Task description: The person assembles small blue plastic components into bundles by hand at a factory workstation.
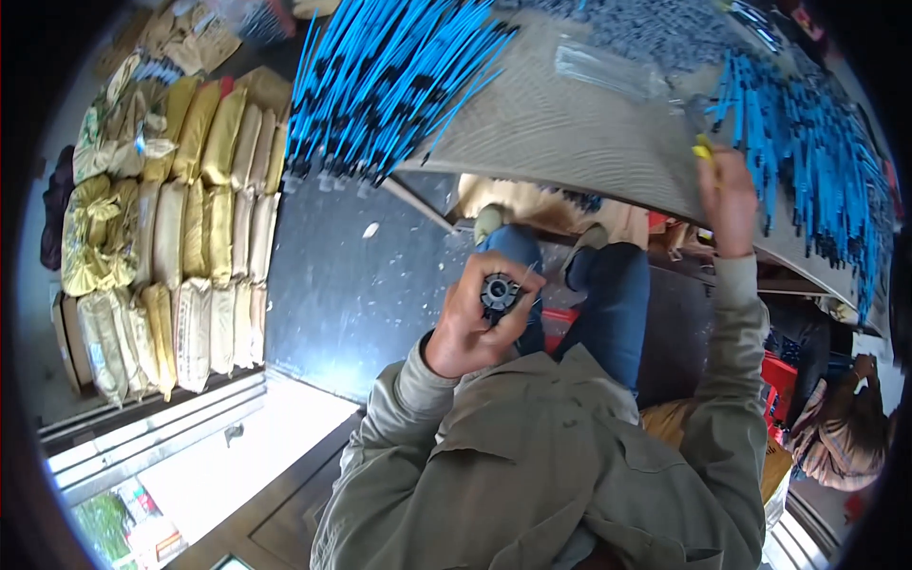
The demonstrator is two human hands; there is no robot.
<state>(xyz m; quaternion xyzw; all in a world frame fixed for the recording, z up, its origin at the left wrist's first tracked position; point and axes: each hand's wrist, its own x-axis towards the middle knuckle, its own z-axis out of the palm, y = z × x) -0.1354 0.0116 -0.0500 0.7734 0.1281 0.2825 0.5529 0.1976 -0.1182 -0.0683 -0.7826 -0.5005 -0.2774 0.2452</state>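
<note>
My left hand [472,323] is closed around a round black part [499,294], held above my lap. Its end faces up, with a ring of ribs and a hole in the middle. A thin pale strand shows beside my fingers there. Farther right, my right hand [731,201] is raised at the table's edge, closed on a small yellow piece [703,147] whose kind I cannot make out. Just beyond that hand lies a heap of blue rods with black fittings [807,161]. Whatever lies inside either palm is hidden.
The grey table [541,119] curves across ahead. On it lie a large bundle of blue rods [380,85], a clear plastic packet [608,68] and many small grey parts [655,28]. Stacked sacks [190,218] line the left. Another person [845,427] sits at the far right.
</note>
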